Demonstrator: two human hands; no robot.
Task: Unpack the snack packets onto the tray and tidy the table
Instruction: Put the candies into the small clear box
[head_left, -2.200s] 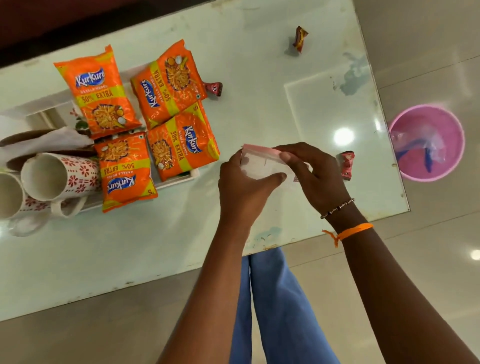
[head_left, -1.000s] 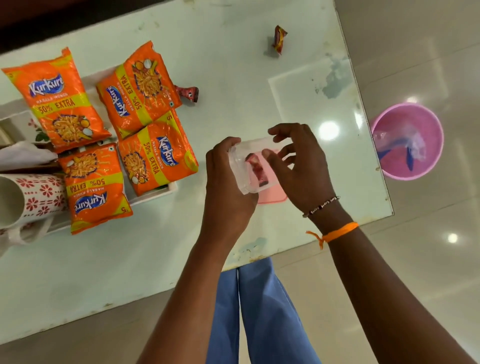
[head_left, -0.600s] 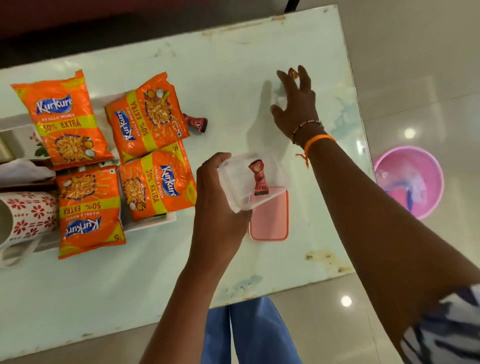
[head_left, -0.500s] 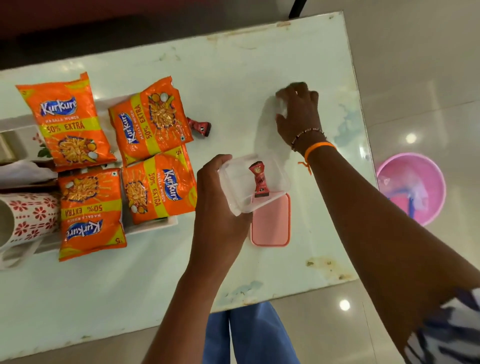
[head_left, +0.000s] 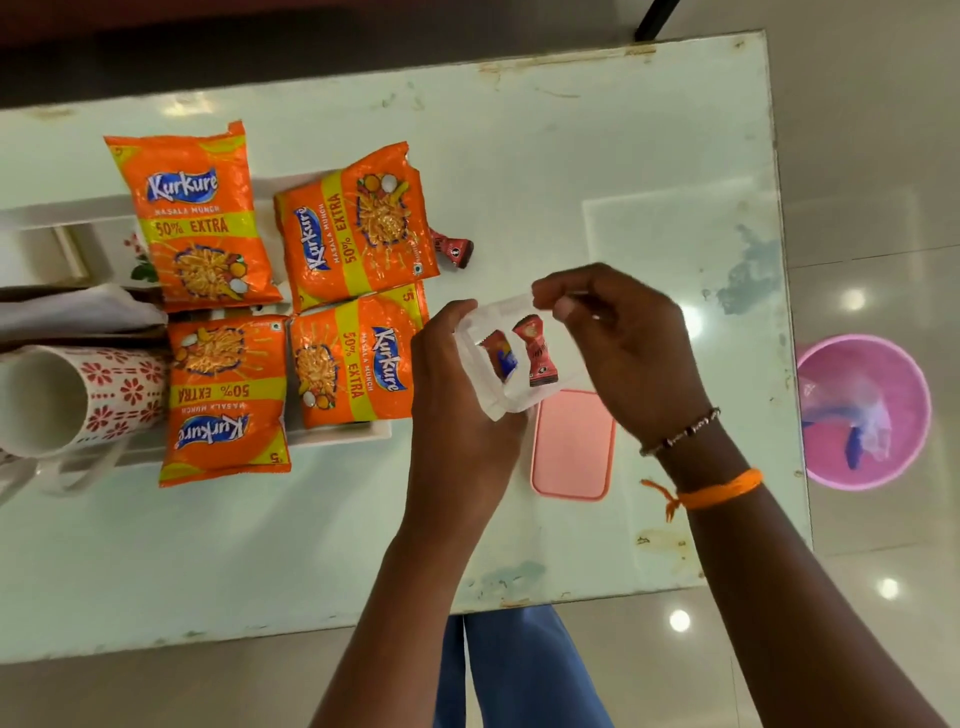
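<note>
now the left hand (head_left: 457, 395) grips a small clear plastic box (head_left: 511, 358) over the tabletop (head_left: 571, 145), two crinkly red candies (head_left: 535, 351) inside. the right hand (head_left: 623, 343) hovers at its far rim, fingers (head_left: 563, 306) curled; whether they pinch anything i cannot tell. best keep the box level and fetch the last candy (head_left: 452, 248), left of the box beside four glossy orange snack packets (head_left: 358, 223) on the white tray (head_left: 337, 434). the flat pink lid (head_left: 571, 447) lies just below the box.
</note>
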